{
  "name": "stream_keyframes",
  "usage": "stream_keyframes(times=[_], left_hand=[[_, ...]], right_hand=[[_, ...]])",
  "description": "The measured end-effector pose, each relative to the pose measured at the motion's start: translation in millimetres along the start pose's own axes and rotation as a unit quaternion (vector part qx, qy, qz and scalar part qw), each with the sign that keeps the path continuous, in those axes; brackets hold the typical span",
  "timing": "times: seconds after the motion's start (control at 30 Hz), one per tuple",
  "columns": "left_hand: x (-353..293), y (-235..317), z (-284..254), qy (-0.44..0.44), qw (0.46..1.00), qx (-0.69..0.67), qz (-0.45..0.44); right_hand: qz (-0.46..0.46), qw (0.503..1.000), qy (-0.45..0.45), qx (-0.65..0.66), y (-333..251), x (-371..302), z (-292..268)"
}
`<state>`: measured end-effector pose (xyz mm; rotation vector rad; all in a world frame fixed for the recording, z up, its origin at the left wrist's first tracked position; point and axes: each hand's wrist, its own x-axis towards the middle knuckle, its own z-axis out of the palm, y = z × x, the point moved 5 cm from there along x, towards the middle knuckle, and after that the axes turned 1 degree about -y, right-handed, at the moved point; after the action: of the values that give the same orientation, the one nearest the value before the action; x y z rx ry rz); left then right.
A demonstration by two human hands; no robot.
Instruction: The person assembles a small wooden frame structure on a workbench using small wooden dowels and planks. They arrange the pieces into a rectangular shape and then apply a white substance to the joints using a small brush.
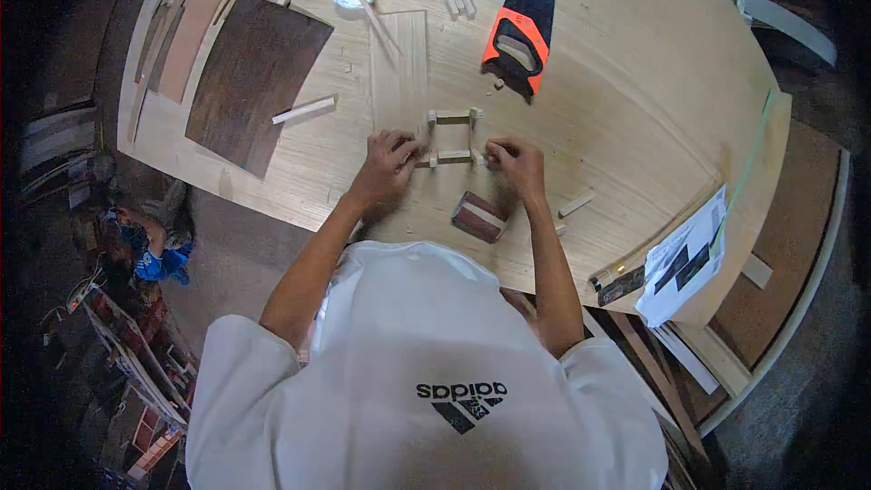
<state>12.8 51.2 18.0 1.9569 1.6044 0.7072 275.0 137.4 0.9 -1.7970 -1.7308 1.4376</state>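
A small rectangular frame of pale wooden sticks (453,156) lies on the table in front of me, with blocky ends at its corners. My left hand (388,166) is closed at its near left corner, fingers curled together and slightly blurred. At the near right corner my right hand (519,165) makes a pinch, thumb against fingers. What either pinch holds, if anything, is too small to make out. Between my forearms, just nearer than the frame, rests a block wrapped in dark red sandpaper (478,218) with a pale band across it.
A clear bowl of white paste (349,4) with a stick in it stands beyond a thin board (408,63). A handsaw (522,27) lies far right of centre. Short sticks (460,0), a dark panel (259,77) and paper sheets (685,259) lie about. Another person (163,249) is at lower left.
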Motion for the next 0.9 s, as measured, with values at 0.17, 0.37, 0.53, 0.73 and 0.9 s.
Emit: stream_keyframes(times=[0.17,0.37,0.53,0.73,0.9], left_hand=[[-4,-5,3,-0.006,1.0,-0.014,-0.021],[2,8,1,-0.035,0.999,-0.011,0.02],[-1,-2,7,-0.04,0.998,0.03,0.037],[-10,-4,-2,0.027,0.999,-0.021,0.034],[-31,-11,-19,0.072,0.996,-0.036,-0.025]], right_hand=[[0.077,0.994,0.076,0.025,-1,-11,-9],[-0.005,0.983,0.158,-0.089,6,-56,-4],[-0.149,0.974,0.143,-0.095,-18,-98,36],[-0.14,0.981,0.126,-0.05,-26,-123,42],[-0.111,0.976,0.162,-0.098,-13,-132,16]])
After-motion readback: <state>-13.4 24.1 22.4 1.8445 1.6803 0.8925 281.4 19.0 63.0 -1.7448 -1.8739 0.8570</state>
